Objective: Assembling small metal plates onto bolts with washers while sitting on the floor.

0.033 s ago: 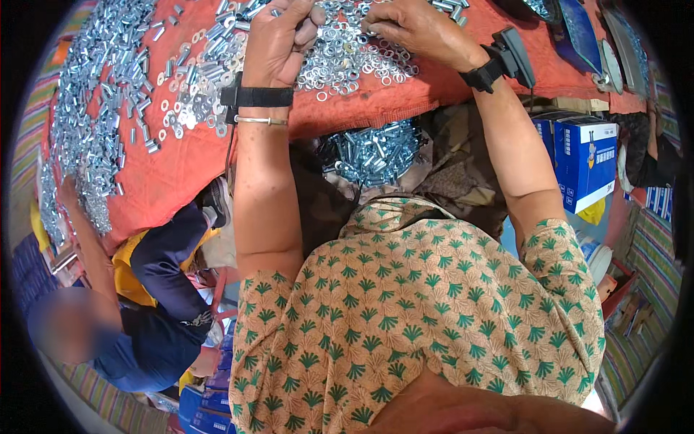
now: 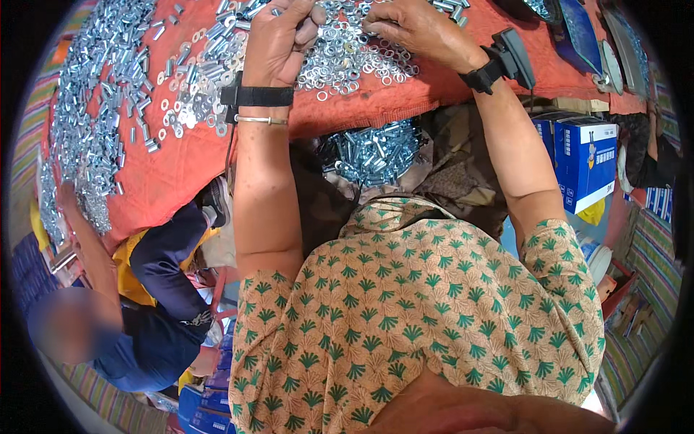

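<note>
My left hand [image 2: 282, 43] is at the top edge of the view, its fingers curled in and thumb against them. What it grips, if anything, is too small to make out. My right hand [image 2: 416, 29] hovers over the pile of ring washers [image 2: 347, 61], with bent fingers pinched together at their tips; anything between them is hidden. The washers are silvery and lie on a red cloth [image 2: 325, 116] between and below my hands. Left of my left wrist lie flat washers [image 2: 191, 108] and metal sleeves [image 2: 210, 69].
A big heap of metal sleeves [image 2: 87, 108] covers the table's left side, where a co-worker's hand [image 2: 69, 199] reaches in. More sleeves [image 2: 376, 155] fill a bag at my lap. Blue trays [image 2: 575, 36] stand at the far right, above a blue-and-white carton [image 2: 585, 163].
My hands show no visible change. At the left, the co-worker's hand and head have shifted very slightly.
</note>
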Available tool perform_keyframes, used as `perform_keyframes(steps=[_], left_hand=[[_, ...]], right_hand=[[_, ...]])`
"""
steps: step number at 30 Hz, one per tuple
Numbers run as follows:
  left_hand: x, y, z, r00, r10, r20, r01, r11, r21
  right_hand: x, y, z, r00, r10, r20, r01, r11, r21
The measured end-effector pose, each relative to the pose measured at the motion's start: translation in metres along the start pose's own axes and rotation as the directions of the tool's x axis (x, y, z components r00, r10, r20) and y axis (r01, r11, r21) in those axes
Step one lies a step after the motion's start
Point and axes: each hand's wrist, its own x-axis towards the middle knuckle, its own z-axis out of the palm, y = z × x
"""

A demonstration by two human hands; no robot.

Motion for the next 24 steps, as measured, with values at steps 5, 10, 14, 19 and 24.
perform_keyframes(steps=[5, 10, 14, 19, 24], left_hand=[[0.000, 0.000, 0.002, 1.000, -0.007, -0.008, 0.008, 1.000, 0.019], [0.001, -0.001, 0.002, 1.000, 0.002, 0.015, -0.002, 1.000, 0.013], [0.003, 0.000, 0.003, 1.000, -0.002, 0.006, 0.002, 0.999, 0.038], [-0.005, 0.002, 0.015, 1.000, -0.018, -0.015, 0.019, 0.998, 0.054], [-0.008, -0.007, 0.025, 0.991, -0.114, 0.063, 0.115, 0.993, -0.013]], right_hand=[[-0.004, 0.015, 0.026, 0.998, 0.026, 0.054, -0.018, 0.990, -0.138], [-0.001, 0.017, 0.042, 0.992, -0.060, -0.114, 0.033, 0.973, -0.228], [0.001, 0.014, 0.042, 0.995, -0.002, -0.097, -0.020, 0.973, -0.229], [-0.002, 0.013, 0.018, 0.979, -0.009, -0.204, 0.012, 1.000, 0.012], [0.009, 0.017, 0.003, 0.835, 0.375, -0.402, -0.115, 0.834, 0.539]])
